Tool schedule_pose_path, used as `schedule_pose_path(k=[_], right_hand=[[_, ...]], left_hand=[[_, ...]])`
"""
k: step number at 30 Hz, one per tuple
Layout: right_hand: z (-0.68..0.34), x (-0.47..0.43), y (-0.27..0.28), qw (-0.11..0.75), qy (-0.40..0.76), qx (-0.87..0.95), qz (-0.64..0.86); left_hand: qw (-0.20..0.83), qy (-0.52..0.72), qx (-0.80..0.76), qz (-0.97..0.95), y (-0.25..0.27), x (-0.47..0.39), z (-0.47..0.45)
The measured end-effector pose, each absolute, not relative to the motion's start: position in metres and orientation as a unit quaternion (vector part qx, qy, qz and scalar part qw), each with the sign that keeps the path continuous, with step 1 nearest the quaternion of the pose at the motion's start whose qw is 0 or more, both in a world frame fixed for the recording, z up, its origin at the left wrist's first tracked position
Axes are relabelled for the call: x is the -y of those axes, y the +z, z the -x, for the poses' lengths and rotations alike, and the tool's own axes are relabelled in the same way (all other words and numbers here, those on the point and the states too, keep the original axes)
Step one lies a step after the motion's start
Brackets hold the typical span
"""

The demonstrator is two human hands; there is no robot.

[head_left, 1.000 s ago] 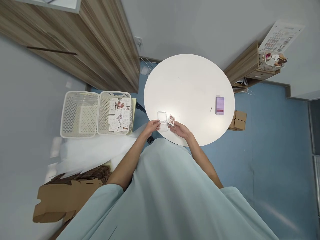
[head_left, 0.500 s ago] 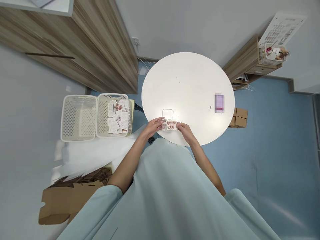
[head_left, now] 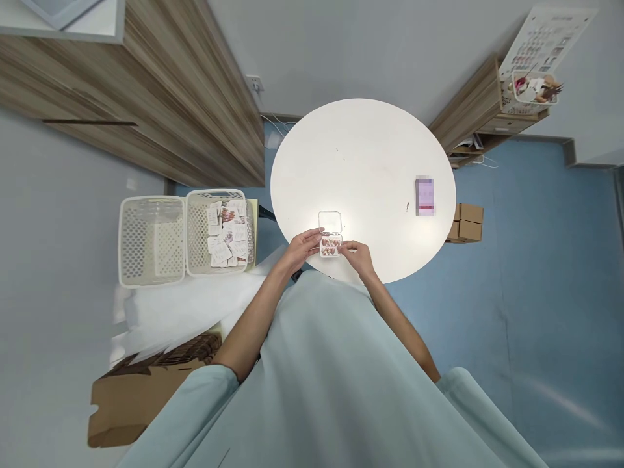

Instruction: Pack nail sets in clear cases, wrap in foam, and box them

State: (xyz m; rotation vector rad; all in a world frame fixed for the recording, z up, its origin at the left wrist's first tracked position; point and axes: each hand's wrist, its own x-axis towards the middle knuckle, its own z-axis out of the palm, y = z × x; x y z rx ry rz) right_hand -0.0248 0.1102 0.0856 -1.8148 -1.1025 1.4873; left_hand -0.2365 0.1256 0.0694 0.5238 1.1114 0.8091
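Observation:
A small clear plastic case (head_left: 330, 221) lies near the front edge of the white round table, its hinged lid folded back away from me. In its lower half sits a white card (head_left: 331, 246) with two rows of glossy reddish-brown pieces that look like press-on nails. My left hand (head_left: 305, 248) grips the case's left side, thumb near the hinge. From the right, my right hand (head_left: 358, 255) pinches the card's right edge between thumb and fingers. Whether the card lies fully flat inside the case is too small to tell.
On the table's right side lies a purple box (head_left: 425, 197), partly blurred. To the left stand two white baskets; one basket (head_left: 192, 227) holds several nail cards (head_left: 228, 233), the other basket (head_left: 127, 244) holds clear plastic items. Brown cardboard (head_left: 121, 403) lies at lower left.
The card has moved left, from overlapping the case's right side to over its lower half. My right hand has followed it, while my left hand stays at the case.

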Motion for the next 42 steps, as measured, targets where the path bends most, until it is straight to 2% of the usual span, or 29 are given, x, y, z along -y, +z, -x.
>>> schedule_pose_path(k=[5, 10, 13, 19, 23, 29, 37, 42], right_hand=[[0.019, -0.117, 0.092, 0.237, 0.568, 0.423, 0.665], [0.014, -0.136, 0.102, 0.298, 0.613, 0.378, 0.627], [0.016, -0.147, 0.104, 0.305, 0.641, 0.381, 0.592], [0.023, -0.149, 0.108, 0.341, 0.606, 0.436, 0.571], [0.023, -0.142, 0.118, 0.351, 0.601, 0.463, 0.548], [0.012, -0.13, 0.127, 0.33, 0.671, 0.456, 0.483], [0.012, -0.109, 0.112, 0.319, 0.7, 0.405, 0.494], [0.016, -0.101, 0.099, 0.347, 0.695, 0.369, 0.51]], left_hand=[[0.744, 0.369, -0.503, -0.241, 0.074, -0.122, 0.241], [0.759, 0.361, -0.489, -0.233, 0.086, -0.117, 0.247], [0.778, 0.35, -0.47, -0.227, 0.092, -0.114, 0.25], [0.774, 0.373, -0.475, -0.193, 0.089, -0.108, 0.249], [0.749, 0.404, -0.501, -0.16, 0.084, -0.107, 0.247], [0.735, 0.433, -0.496, -0.162, 0.086, -0.108, 0.245], [0.733, 0.404, -0.502, -0.219, 0.094, -0.108, 0.235], [0.718, 0.402, -0.528, -0.21, 0.096, -0.11, 0.229]])
